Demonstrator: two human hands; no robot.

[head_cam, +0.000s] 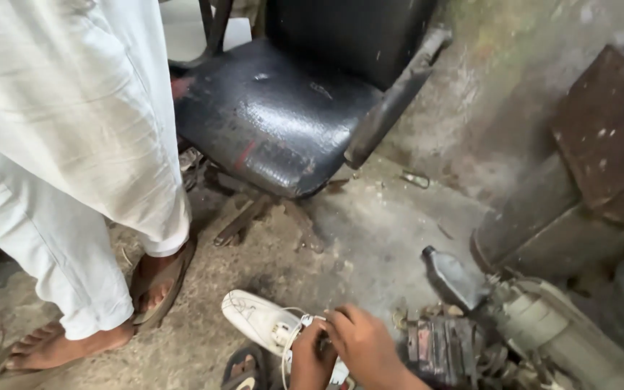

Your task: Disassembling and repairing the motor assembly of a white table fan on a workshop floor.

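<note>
Down at floor level, both hands meet over a white plastic appliance (258, 318) lying on the dusty concrete. The left hand (310, 361) is curled tight, its fingers pinching the end of the appliance where a small socket and thin white wires (288, 345) show. The right hand (362, 347) lies just beside it, knuckles up, fingers bent and pressed onto the same end; whether it grips anything underneath I cannot tell. The white body stretches away to the left of the hands. Just below the left hand sits a sandalled foot (243, 368). To the right of the right hand, close by, stands a grimy metal block (438, 347), and beyond it a dark grey plastic bottle (453, 278) and an old motor housing (550, 328). Well above the hands is a worn black chair (283, 115), and far left stands a person in white clothes (59, 144).
</note>
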